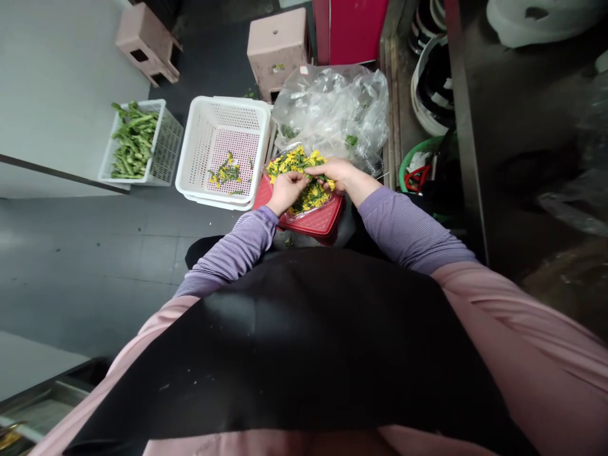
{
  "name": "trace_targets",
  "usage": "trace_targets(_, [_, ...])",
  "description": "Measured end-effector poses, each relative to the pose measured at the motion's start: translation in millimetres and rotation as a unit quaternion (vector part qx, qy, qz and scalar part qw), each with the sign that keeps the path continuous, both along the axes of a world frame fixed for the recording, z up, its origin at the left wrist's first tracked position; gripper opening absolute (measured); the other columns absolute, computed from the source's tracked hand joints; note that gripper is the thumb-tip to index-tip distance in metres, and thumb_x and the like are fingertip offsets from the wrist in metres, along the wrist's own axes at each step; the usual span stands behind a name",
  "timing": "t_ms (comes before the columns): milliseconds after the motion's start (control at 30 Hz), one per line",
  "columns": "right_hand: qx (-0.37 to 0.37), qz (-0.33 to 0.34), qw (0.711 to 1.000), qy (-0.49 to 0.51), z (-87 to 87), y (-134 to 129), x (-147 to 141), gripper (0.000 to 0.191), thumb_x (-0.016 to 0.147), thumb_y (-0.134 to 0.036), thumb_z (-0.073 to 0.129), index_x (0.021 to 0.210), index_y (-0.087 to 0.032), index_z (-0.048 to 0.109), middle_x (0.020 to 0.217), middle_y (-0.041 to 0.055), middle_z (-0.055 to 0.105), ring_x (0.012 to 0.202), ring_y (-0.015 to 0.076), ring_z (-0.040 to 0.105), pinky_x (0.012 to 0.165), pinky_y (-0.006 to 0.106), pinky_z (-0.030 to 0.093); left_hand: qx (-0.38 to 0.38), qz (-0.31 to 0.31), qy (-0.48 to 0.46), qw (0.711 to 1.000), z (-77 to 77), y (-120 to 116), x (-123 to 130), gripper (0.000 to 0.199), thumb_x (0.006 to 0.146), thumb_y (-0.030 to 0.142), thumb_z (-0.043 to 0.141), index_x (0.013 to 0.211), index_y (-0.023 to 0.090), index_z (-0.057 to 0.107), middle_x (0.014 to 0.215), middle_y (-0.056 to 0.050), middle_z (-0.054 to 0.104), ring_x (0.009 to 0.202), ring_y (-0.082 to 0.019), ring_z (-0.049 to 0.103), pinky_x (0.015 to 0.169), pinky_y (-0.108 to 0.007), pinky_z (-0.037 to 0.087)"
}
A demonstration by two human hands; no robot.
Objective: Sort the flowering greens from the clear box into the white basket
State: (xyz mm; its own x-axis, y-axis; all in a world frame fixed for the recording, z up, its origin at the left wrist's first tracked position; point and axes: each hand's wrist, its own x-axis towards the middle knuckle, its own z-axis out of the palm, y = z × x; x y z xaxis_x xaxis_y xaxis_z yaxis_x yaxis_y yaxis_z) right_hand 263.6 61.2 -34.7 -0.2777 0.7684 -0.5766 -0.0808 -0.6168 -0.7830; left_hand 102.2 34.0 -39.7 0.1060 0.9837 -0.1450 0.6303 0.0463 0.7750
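Yellow-flowered green stems [311, 198] lie heaped on clear plastic over a red lidded box [316, 223] in front of me. Above the heap, my left hand [287, 190] is closed with its fingertips pinched at a flowering stem. My right hand [338, 172] is closed around flowering stems from the other side, its fingertips meeting the left ones. The fingers partly hide what they grip. To the left, a white perforated basket [190, 149] holds a few flowering pieces [227, 171] on its bottom.
A crumpled clear plastic bag [327, 111] lies beyond the heap. Farther left stands a white crate [166, 142] of thick green stalks [134, 142]. Pink stools [277, 47] are at the back. A green tub [403, 168] and a dark counter edge [468, 139] border the right.
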Motion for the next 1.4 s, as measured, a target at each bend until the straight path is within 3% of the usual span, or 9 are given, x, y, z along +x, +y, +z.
trace_targets(100, [0.021,-0.023,0.999,0.019,1.9,-2.7,-1.0,0.022,0.082,-0.019,0.078,0.085,-0.018,0.056,0.06,-0.0019,0.05,0.052,0.009,0.042,0.039,0.018,0.027,0.007,-0.016,-0.018,1.0,6.8,4.7,-4.1,0.017,0.087,0.025,0.064,0.077,0.014,0.07,0.067,-0.001,0.064,0.066,-0.012,0.055,0.066,-0.024,0.044])
trace_targets(200, [0.029,-0.111,0.993,0.027,4.7,1.4,6.7,0.016,0.087,-0.02,0.07,0.085,-0.018,0.054,0.065,-0.0014,0.051,0.052,0.0081,0.042,0.041,0.018,0.027,-0.005,-0.003,0.027,1.0,-2.3,7.3,-14.7,0.018,0.09,0.023,0.059,0.082,0.014,0.072,0.072,-0.003,0.066,0.068,-0.013,0.057,0.068,-0.024,0.046])
trace_targets(433, [0.015,-0.128,0.991,0.026,11.8,5.2,15.1,0.005,0.083,-0.013,0.063,0.085,-0.015,0.059,0.069,0.0013,0.055,0.054,0.0093,0.042,0.045,0.021,0.033,0.01,-0.144,0.251,0.957,-29.8,-2.5,-18.9,0.022,0.085,0.018,0.062,0.101,0.02,0.076,0.113,-0.01,0.068,0.097,-0.022,0.067,0.083,-0.029,0.048])
trace_targets(500, [0.006,-0.111,0.994,0.008,10.7,4.6,12.6,0.006,0.082,-0.01,0.062,0.081,-0.016,0.059,0.064,0.0006,0.052,0.051,0.0089,0.039,0.042,0.021,0.028,0.014,-0.116,0.213,0.97,-28.9,-0.3,-17.7,0.015,0.084,0.018,0.064,0.095,0.018,0.074,0.103,-0.009,0.069,0.093,-0.02,0.066,0.083,-0.029,0.049])
trace_targets(633, [-0.011,-0.067,0.997,-0.032,5.9,2.8,5.8,0.019,0.082,-0.007,0.067,0.073,-0.017,0.053,0.059,0.0001,0.05,0.047,0.0079,0.038,0.036,0.018,0.022,-0.051,0.034,0.0,0.998,-13.6,4.7,-20.2,0.007,0.084,0.013,0.059,0.087,0.015,0.064,0.073,-0.001,0.063,0.065,-0.011,0.057,0.067,-0.024,0.047])
trace_targets(833, [0.036,0.046,0.998,0.014,5.0,-9.2,-3.0,0.023,0.078,-0.014,0.082,0.081,-0.017,0.06,0.064,0.0004,0.059,0.048,0.0077,0.042,0.035,0.016,0.027,-0.146,0.079,-0.239,0.957,16.9,-6.8,-13.9,0.007,0.082,0.016,0.066,0.084,0.016,0.059,0.073,0.001,0.064,0.054,-0.006,0.052,0.055,-0.021,0.044])
trace_targets(967, [0.049,0.07,0.996,0.02,6.2,-11.6,-1.1,0.019,0.078,-0.014,0.079,0.086,-0.016,0.062,0.068,0.0014,0.062,0.05,0.0075,0.042,0.037,0.017,0.028,-0.13,0.07,-0.243,0.959,23.7,-11.4,-9.9,0.003,0.085,0.014,0.064,0.088,0.014,0.063,0.071,0.001,0.063,0.052,-0.006,0.052,0.053,-0.021,0.044])
trace_targets(1233, [0.053,0.052,0.997,0.012,12.5,-7.3,6.7,0.023,0.077,-0.014,0.079,0.091,-0.018,0.062,0.065,-0.0003,0.057,0.052,0.0098,0.043,0.042,0.021,0.04,-0.087,0.009,-0.126,0.988,35.2,0.0,-20.1,0.009,0.088,0.016,0.064,0.081,0.013,0.068,0.062,0.0,0.06,0.054,-0.008,0.054,0.059,-0.023,0.049])
trace_targets(1400, [0.052,0.055,0.996,0.05,17.8,-9.5,7.8,0.025,0.076,-0.016,0.08,0.093,-0.018,0.061,0.069,0.0003,0.058,0.053,0.0097,0.044,0.044,0.023,0.042,-0.107,0.0,-0.163,0.981,39.3,-0.8,-20.3,0.009,0.088,0.02,0.066,0.082,0.014,0.068,0.072,-0.002,0.066,0.056,-0.008,0.056,0.057,-0.024,0.049])
